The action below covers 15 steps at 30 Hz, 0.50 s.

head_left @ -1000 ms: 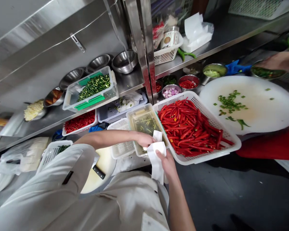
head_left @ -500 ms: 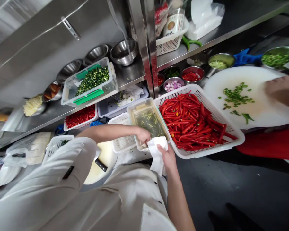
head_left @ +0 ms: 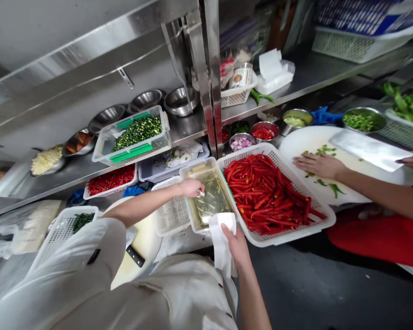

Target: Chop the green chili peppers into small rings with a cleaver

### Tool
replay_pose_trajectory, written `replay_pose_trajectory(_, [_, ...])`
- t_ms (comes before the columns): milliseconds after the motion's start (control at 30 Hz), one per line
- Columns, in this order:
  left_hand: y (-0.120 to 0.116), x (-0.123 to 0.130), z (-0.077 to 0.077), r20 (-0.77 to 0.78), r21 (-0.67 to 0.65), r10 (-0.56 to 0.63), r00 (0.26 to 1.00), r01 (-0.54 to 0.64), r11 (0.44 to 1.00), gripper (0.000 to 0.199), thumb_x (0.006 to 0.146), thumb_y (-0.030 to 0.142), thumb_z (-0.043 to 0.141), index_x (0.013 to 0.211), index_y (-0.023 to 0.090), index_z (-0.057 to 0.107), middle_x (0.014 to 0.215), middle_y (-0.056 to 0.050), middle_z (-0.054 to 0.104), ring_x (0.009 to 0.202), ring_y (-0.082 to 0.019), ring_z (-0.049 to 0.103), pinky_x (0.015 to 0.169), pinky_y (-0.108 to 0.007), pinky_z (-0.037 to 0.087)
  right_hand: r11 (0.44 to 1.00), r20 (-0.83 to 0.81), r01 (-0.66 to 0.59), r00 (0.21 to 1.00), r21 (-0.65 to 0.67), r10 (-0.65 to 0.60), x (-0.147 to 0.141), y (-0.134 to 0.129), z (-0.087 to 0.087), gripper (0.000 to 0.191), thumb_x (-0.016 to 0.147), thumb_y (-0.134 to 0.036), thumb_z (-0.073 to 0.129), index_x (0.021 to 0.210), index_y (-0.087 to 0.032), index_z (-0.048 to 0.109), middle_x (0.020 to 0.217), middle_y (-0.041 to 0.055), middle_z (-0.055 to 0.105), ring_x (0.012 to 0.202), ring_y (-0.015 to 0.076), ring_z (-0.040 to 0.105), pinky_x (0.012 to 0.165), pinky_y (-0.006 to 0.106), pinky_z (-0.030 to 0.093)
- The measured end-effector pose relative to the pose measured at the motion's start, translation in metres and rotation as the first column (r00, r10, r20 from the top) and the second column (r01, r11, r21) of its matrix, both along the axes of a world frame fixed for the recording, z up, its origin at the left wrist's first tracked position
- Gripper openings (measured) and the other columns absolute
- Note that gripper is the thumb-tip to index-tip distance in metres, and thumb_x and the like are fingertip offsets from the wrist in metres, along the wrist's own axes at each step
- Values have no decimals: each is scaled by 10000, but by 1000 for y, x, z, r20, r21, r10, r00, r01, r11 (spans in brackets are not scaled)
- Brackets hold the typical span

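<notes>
I see left hand [head_left: 192, 188] over clear rectangular plastic tub [head_left: 198, 170], fingers pinched on half-hidden white scrap [head_left: 201, 193], right hand [head_left: 237, 244] gripping white paper-like sheet [head_left: 222, 238] masking tub's near corner, white mesh basket [head_left: 296, 233] of red chillies [head_left: 265, 192] beside tub

Left arm [head_left: 147, 204] outstretched, left hand [head_left: 192, 187] curled, right forearm [head_left: 253, 291] forward, right hand [head_left: 238, 247] gripping.

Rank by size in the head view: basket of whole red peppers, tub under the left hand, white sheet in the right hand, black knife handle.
1. Basket
2. Tub
3. White sheet, partly hidden by the right hand
4. Knife handle
</notes>
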<state>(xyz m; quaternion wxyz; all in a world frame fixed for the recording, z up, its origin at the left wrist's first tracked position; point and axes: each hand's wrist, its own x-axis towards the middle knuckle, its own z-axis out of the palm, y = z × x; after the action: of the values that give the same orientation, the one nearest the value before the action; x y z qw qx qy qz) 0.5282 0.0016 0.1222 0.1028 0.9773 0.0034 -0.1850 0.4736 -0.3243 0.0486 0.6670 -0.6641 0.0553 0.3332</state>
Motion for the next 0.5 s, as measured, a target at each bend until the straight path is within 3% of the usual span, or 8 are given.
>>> replay_pose_trajectory(67, [12, -15, 14, 178, -88, 38, 983, -23, 996, 232, 876, 282, 691, 1093, 246, 766, 1082, -59, 771, 988, -222, 712, 859, -282, 546, 1000, -25, 12, 1000, 15, -12, 5, -16, 7, 475, 768, -538, 845, 1180, -304, 827, 1264, 87, 803, 1325, 406, 664, 1111, 523, 504])
replay_pose_trajectory(167, [61, -23, 35, 437, -203, 365, 822, -305, 931, 223, 926, 262, 630, 1115, 188, 721, 1110, -95, 757, 1004, -235, 698, 908, -311, 544, 999, -206, -32, 978, 21, 36, 9, -51, 19, 388, 749, -528, 892, 1082, -331, 853, 1171, 120, 825, 1227, 431, 721, 1004, 525, 573])
replay_pose_trajectory(200, [82, -25, 41, 467, -234, 505, 726, -449, 862, 219, 917, 243, 637, 1107, 171, 718, 1097, -105, 759, 1010, -247, 698, 921, -323, 544, 997, -277, -68, 958, 28, 73, 10, -63, 22, 416, 738, -556, 900, 1076, -316, 853, 1133, 129, 831, 1169, 435, 747, 961, 519, 598])
replay_pose_trajectory(267, [119, -33, 49, 459, -289, 738, 494, -703, 650, 247, 880, 212, 680, 1111, 137, 722, 1106, -137, 761, 1080, -295, 699, 968, -359, 538, 993, -357, -114, 927, 29, 117, 12, -82, 30, 564, 711, -620, 906, 1134, -254, 833, 1083, 131, 838, 1090, 434, 774, 902, 495, 631])
replay_pose_trajectory(333, [133, -48, 48, 436, -366, 851, 294, -806, 465, 313, 850, 207, 723, 1150, 118, 727, 1168, -161, 752, 1160, -325, 688, 1022, -390, 530, 994, -371, -110, 923, 0, 102, 14, -93, 37, 711, 696, -661, 904, 1213, -187, 793, 1061, 125, 838, 1068, 418, 779, 867, 449, 645])
replay_pose_trajectory(367, [129, -57, 44, 428, -426, 870, 244, -794, 433, 337, 853, 222, 730, 1176, 124, 728, 1209, -161, 742, 1185, -321, 684, 1042, -396, 531, 996, -365, -85, 928, -23, 70, 15, -93, 41, 756, 687, -670, 907, 1234, -164, 778, 1055, 123, 837, 1064, 408, 779, 846, 424, 648])
replay_pose_trajectory(433, [95, -75, 35, 391, -580, 877, 279, -665, 471, 324, 907, 294, 706, 1203, 165, 734, 1261, -132, 731, 1178, -280, 691, 1053, -394, 545, 998, -340, -5, 940, -57, -15, 19, -84, 51, 799, 667, -680, 913, 1246, -150, 765, 1075, 122, 834, 1069, 389, 777, 811, 380, 648])
replay_pose_trajectory(500, [41, -88, 28, 237, -743, 843, 483, -469, 478, 295, 976, 416, 657, 1141, 192, 758, 1199, -105, 758, 1112, -249, 712, 1020, -385, 568, 996, -298, 81, 950, -47, -92, 25, -61, 62, 812, 661, -687, 907, 1261, -160, 761, 1136, 120, 825, 1093, 375, 771, 811, 365, 650])
